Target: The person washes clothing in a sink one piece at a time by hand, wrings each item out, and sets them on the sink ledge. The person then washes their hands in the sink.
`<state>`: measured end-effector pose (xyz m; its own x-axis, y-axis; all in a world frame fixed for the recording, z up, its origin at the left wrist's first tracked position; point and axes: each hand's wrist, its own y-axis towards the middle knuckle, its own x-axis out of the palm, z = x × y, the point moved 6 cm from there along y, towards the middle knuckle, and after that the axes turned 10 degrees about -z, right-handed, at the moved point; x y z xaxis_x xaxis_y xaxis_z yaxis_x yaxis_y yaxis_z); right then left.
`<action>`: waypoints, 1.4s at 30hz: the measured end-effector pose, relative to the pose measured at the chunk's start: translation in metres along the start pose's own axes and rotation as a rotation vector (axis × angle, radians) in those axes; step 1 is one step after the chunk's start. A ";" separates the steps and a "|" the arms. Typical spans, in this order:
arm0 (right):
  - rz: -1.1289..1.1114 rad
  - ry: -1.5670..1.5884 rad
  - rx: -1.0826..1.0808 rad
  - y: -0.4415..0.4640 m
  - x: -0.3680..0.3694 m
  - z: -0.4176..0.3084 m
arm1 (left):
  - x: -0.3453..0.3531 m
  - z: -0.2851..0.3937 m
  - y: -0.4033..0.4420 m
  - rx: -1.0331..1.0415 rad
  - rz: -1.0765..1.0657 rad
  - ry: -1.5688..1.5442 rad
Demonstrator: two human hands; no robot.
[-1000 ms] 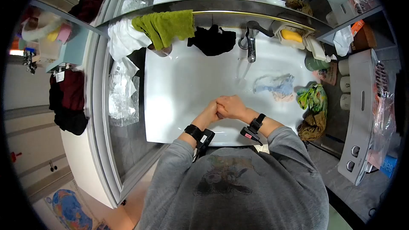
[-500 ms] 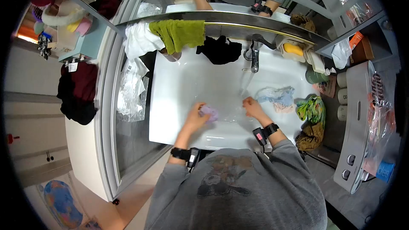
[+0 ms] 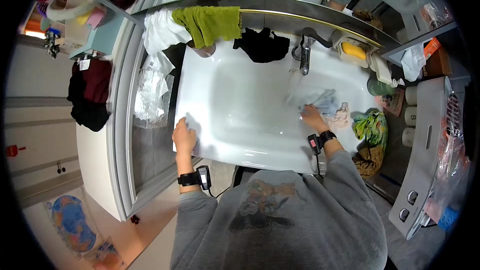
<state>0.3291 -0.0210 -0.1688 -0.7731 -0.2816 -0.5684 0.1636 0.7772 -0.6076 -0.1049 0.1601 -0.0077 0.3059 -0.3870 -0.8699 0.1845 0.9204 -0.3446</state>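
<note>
My left hand (image 3: 185,138) is at the left front rim of the white sink (image 3: 235,155), its fingers bent over a small purple cloth (image 3: 196,147). Most of that cloth is hidden behind the hand. My right hand (image 3: 313,118) has its fingers closed on the edge of a light blue cloth (image 3: 326,103), which is slightly blurred. Beside it on the sink's right side lies a pale pink cloth (image 3: 341,115). Water runs from the faucet (image 3: 305,60) just left of the blue cloth.
A black cloth (image 3: 262,46) lies on the back rim. White (image 3: 162,32) and green (image 3: 210,25) towels hang from a rail. A yellow soap bar (image 3: 353,50), a green bottle (image 3: 380,87), a patterned cloth (image 3: 371,127) and a brown cloth (image 3: 369,160) are on the right.
My left hand has moved left with the purple cloth, from the basin's middle to its left rim. My right hand has moved right onto the light blue cloth, which has shifted slightly.
</note>
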 end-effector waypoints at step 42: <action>0.221 -0.124 -0.235 -0.024 0.034 -0.204 | 0.216 0.138 0.010 -0.296 -0.762 -1.622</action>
<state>0.1739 0.0663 -0.0602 -0.6518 -0.1474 -0.7439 0.1616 0.9314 -0.3261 0.0921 0.0786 -0.1500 0.7824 -0.1794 0.5964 0.6053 0.4443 -0.6604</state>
